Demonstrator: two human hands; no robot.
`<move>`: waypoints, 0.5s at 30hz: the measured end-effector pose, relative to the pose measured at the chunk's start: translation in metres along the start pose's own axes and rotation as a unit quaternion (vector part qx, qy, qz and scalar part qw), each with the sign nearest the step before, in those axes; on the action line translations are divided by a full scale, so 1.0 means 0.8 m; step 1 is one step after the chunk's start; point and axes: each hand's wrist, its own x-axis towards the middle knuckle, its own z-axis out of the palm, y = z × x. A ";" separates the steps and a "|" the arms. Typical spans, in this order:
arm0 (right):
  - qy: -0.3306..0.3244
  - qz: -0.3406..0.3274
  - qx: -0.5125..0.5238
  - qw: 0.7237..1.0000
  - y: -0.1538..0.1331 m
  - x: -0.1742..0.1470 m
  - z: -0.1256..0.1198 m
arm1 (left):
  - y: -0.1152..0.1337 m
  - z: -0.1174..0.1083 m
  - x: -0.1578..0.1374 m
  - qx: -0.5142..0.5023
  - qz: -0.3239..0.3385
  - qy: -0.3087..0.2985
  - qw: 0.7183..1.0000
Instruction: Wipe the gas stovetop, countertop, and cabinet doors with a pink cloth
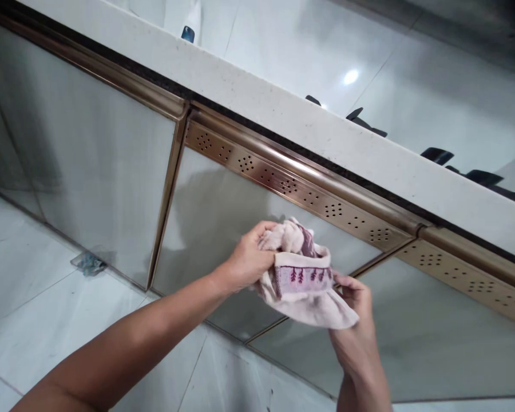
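Note:
Between my two hands hangs a bunched cloth towel (304, 280), pale pink with a lilac band of dark red leaf or tree shapes. My left hand (251, 257) is closed on its left side, the fingertips hidden in the folds. On the other side, my right hand (356, 297) pinches the towel's right edge between thumb and fingers. A loose flap of the cloth droops toward the right wrist. Both hands are held in front of the cabinet door (223, 200), below the counter edge.
The white countertop edge (257, 97) slants down to the right above the bronze-framed cabinets. Black knobs or handles (438, 155) show just beyond it. A dark blue cap (187, 34) is at the upper left. A clear plastic item (89, 263) lies on the tiled floor (30, 303).

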 end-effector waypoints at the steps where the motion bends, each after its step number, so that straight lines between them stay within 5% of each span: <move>1: -0.001 0.010 0.023 1.000 -0.007 -0.001 -0.003 | 0.005 -0.004 0.005 0.010 0.031 0.028 0.999; 5: -0.043 -0.026 0.095 0.994 -0.031 -0.011 0.024 | 0.009 -0.002 0.005 0.096 0.124 0.086 0.984; 9: -0.067 -0.062 0.030 0.995 -0.024 -0.017 0.072 | 0.004 0.021 -0.017 0.167 0.131 0.021 0.977; 15: 0.209 -0.095 -0.019 0.973 -0.022 0.023 0.074 | 0.037 0.015 -0.035 0.074 0.130 -0.223 0.963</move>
